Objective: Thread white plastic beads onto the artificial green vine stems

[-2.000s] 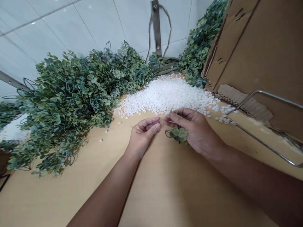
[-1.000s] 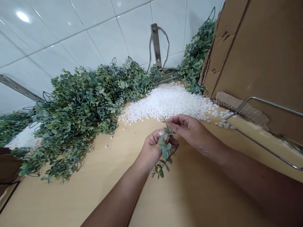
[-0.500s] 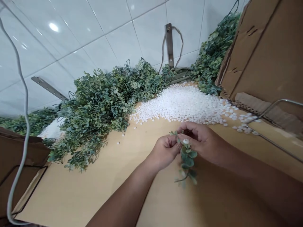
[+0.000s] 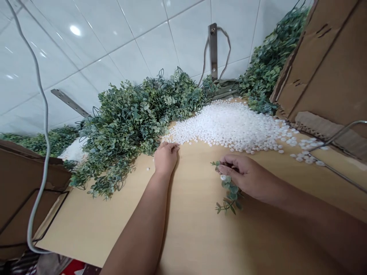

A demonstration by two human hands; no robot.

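Observation:
My right hand point(image 4: 241, 172) pinches a green leafy sprig point(image 4: 231, 191) above the table; a small white piece point(image 4: 223, 177) sits on the sprig near the thumb. Farther left, my left hand point(image 4: 166, 154) rests at the front left edge of the pile of white pieces point(image 4: 229, 122), its fingers pressed together. Whatever lies between those fingertips is too small to make out. Beside that hand is a large heap of green foliage point(image 4: 132, 114).
Cardboard point(image 4: 329, 65) stands at the right, with a metal wire frame point(image 4: 338, 173) below it. More cardboard point(image 4: 25, 183) and a hanging pale cable point(image 4: 46, 126) are at the left. A metal bracket point(image 4: 213, 51) stands against the tiled wall.
My left hand has let go of the sprig and moved left and away from me to the pile's edge. My right hand still holds the sprig. The view has shifted slightly.

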